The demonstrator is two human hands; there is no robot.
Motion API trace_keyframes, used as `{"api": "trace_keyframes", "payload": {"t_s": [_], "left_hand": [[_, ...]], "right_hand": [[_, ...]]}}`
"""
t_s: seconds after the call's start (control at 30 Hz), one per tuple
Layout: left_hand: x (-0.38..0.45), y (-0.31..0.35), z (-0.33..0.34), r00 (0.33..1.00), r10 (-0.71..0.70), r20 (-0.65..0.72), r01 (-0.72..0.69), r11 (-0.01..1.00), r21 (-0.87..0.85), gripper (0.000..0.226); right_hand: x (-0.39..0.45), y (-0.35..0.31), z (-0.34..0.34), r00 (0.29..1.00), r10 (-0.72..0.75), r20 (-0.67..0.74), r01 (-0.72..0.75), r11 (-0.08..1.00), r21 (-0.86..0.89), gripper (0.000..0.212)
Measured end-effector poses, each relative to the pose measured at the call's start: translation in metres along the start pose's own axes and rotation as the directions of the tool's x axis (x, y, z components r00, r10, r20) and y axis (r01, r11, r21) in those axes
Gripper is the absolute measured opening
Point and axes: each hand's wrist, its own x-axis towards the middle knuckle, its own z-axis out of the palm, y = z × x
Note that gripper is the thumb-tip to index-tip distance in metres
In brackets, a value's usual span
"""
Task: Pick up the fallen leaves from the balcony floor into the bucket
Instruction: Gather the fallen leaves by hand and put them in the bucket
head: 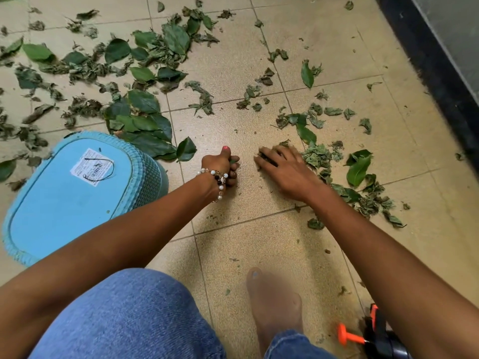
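Beside the bucket (77,193), left hand (220,168): fingers curled around a few leaf bits. Right hand (282,169): fingers spread flat, tips on floor debris; crumpled leaves (317,155) touching its outer fingers.

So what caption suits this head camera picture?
Left hand clutches leaf bits, right hand rakes leaves beside the blue bucket.
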Motion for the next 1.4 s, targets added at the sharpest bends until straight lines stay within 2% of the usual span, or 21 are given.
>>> {"api": "trace_keyframes", "payload": {"t_s": [0.07,0.17,0.27,0.4,0.47,0.5,0.57,0.6,0.63,0.7,0.77,0.87,0.93,1.0,1.03,1.13,1.17,1.2,1.27,1.33,1.4], "left_hand": [[-0.001,0.0,0.004,1.0,-0.004,0.017,0.004,1.0,-0.014,0.042],[-0.006,-0.001,0.013,0.999,-0.004,0.048,0.004,1.0,-0.013,0.042],[-0.011,-0.005,0.02,0.998,-0.013,0.069,0.011,1.0,0.019,0.043],[-0.019,-0.011,0.028,0.986,-0.1,0.13,0.09,0.992,0.085,0.046],[-0.024,-0.014,0.031,0.981,-0.122,0.153,0.098,0.983,0.157,0.049],[-0.027,-0.016,0.034,0.978,-0.125,0.167,0.092,0.976,0.195,0.051],[-0.033,-0.018,0.039,0.968,-0.138,0.209,0.086,0.967,0.24,0.057],[-0.035,-0.018,0.041,0.959,-0.151,0.241,0.092,0.967,0.239,0.062],[-0.036,-0.018,0.044,0.944,-0.163,0.287,0.101,0.971,0.218,0.066],[-0.041,-0.017,0.048,0.9,-0.187,0.394,0.143,0.98,0.137,0.069],[-0.047,-0.015,0.052,0.868,-0.199,0.454,0.184,0.98,0.078,0.071],[-0.051,-0.018,0.058,0.873,-0.231,0.431,0.233,0.971,0.049,0.072],[-0.053,-0.022,0.062,0.915,-0.23,0.332,0.231,0.972,0.038,0.061],[-0.049,-0.028,0.067,0.967,-0.156,0.201,0.147,0.987,0.06,0.05],[-0.049,-0.028,0.069,0.981,-0.106,0.163,0.095,0.993,0.074,0.046],[-0.05,-0.027,0.072,0.988,-0.039,0.148,0.028,0.997,0.074,0.044],[-0.048,-0.026,0.071,0.989,-0.032,0.144,0.022,0.997,0.072,0.042],[-0.046,-0.025,0.069,0.99,-0.024,0.137,0.014,0.997,0.074,0.041],[-0.043,-0.024,0.066,0.992,-0.016,0.125,0.007,0.997,0.074,0.041],[-0.04,-0.025,0.064,0.994,-0.016,0.108,0.01,0.998,0.061,0.044],[-0.037,-0.026,0.062,0.995,-0.015,0.104,0.011,0.999,0.043,0.044]], "right_hand": [[-0.011,0.01,0.006,0.999,0.039,0.028,-0.039,0.999,-0.019,0.07],[-0.025,0.016,0.008,0.991,0.113,0.077,-0.121,0.987,0.106,0.074],[-0.036,0.008,0.008,0.974,0.209,0.09,-0.227,0.915,0.335,0.05],[-0.048,0.0,0.007,0.962,0.258,-0.085,-0.215,0.914,0.343,0.035],[-0.048,-0.001,0.005,0.936,0.312,-0.161,-0.213,0.87,0.445,0.031],[-0.047,-0.003,0.001,0.901,0.395,-0.182,-0.218,0.772,0.597,0.03],[-0.044,-0.01,-0.012,0.801,0.596,-0.054,-0.181,0.328,0.927,0.028],[-0.042,-0.014,-0.019,0.773,0.633,0.046,-0.122,0.077,0.99,0.028],[-0.04,-0.019,-0.025,0.765,0.635,0.107,-0.067,-0.087,0.994,0.028],[-0.038,-0.03,-0.029,0.768,0.624,0.145,-0.013,-0.211,0.977,0.027],[-0.04,-0.041,-0.031,0.752,0.655,0.076,-0.024,-0.087,0.996,0.027],[-0.049,-0.046,-0.017,0.794,0.551,-0.256,-0.052,0.482,0.874,0.029],[-0.054,-0.04,-0.008,0.884,0.345,-0.315,-0.05,0.74,0.671,0.031],[-0.06,-0.03,-0.004,0.943,0.269,-0.195,-0.077,0.748,0.66,0.035],[-0.065,-0.025,-0.004,0.949,0.283,-0.138,-0.085,0.653,0.752,0.037],[-0.085,-0.01,-0.011,0.865,0.499,-0.052,0.018,0.074,0.997,0.036],[-0.091,-0.004,-0.011,0.798,0.602,-0.029,0.025,0.016,1.0,0.033],[-0.095,0.003,-0.008,0.72,0.694,-0.016,-0.05,0.075,0.996,0.029],[-0.1,0.018,0.006,0.607,0.794,-0.037,-0.357,0.314,0.88,0.033],[-0.1,0.025,0.02,0.614,0.788,0.045,-0.59,0.421,0.689,0.065],[-0.094,0.016,0.027,0.673,0.725,0.147,-0.633,0.461,0.623,0.088]]}}
